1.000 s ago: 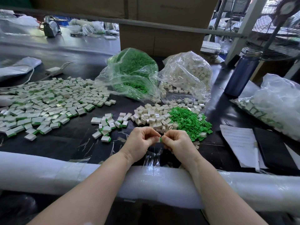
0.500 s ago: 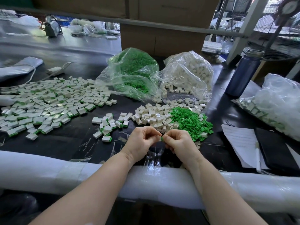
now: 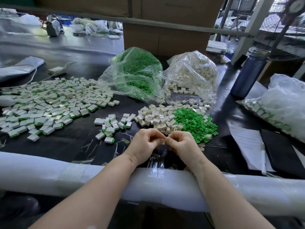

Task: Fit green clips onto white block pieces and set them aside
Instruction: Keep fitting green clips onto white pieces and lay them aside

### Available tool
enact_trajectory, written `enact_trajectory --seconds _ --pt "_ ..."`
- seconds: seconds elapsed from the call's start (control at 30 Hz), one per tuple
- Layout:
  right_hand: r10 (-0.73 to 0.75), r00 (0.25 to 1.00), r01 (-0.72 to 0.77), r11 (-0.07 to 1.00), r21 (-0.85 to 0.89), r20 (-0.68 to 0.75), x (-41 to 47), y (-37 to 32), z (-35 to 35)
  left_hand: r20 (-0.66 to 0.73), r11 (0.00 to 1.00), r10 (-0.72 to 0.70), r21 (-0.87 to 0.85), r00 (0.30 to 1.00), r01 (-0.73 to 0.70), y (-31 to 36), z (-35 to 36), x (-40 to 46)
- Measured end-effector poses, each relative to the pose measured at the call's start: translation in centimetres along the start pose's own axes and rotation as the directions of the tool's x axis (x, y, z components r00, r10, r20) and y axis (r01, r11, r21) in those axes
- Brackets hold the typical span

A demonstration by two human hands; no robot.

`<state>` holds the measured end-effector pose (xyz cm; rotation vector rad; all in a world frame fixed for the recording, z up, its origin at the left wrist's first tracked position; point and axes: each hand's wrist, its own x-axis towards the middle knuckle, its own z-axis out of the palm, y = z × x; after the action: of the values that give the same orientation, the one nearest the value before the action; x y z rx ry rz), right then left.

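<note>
Two hands meet at my grip: my left hand (image 3: 145,142) and my right hand (image 3: 183,144). Beyond it lie two loose heaps, white blocks (image 3: 156,118) and green clips (image 3: 194,121). Farther off stand two bags (image 3: 137,73), one bottle (image 3: 249,73); left, finished pieces (image 3: 49,103) too many to count.

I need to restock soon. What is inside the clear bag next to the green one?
The clear bag holds white block pieces, some spilling out of its open mouth onto the black table. Crumpled plastic hides how full it is at the back.
</note>
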<state>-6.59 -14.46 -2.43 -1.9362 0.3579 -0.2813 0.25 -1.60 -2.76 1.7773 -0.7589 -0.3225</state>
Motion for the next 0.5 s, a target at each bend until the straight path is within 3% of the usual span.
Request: enact_trajectory --seconds 0.1,0.23,0.5 --pt "0.003 0.997 0.004 0.997 0.082 -0.078 0.03 0.13 0.12 -0.04 1.0 0.005 -0.015 0.999 -0.006 0.05 0.28 -0.02" --pt "0.007 0.992 0.021 0.975 0.222 -0.126 -0.14 0.25 -0.04 0.027 0.995 -0.025 -0.096 0.999 0.027 0.09 0.39 -0.1" --pt "0.014 0.993 0.033 0.921 0.388 -0.117 -0.32 0.28 -0.41 -0.069 1.0 0.004 0.016 0.998 -0.003 -0.43 0.56 0.28"
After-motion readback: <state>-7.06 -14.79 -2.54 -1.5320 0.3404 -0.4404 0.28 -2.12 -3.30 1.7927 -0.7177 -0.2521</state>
